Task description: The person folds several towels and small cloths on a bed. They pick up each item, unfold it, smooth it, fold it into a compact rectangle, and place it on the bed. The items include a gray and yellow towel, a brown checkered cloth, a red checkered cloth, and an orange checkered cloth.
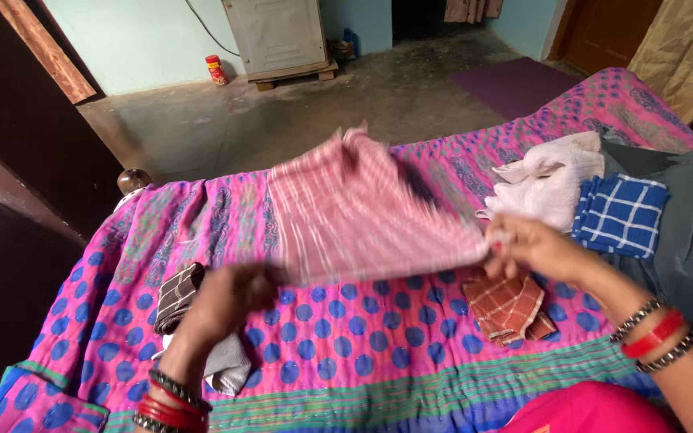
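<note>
Pink checked woven cloth [362,212] hangs stretched, pinched by left hand [230,301] and right hand [535,244].

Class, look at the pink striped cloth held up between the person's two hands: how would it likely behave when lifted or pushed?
The pink striped cloth probably handles as floppy: it sags and bends between the left hand and right hand. It seems light, since each hand grips only an edge. Pushed across the pink dotted bedspread, it would likely bunch up rather than slide.
</note>
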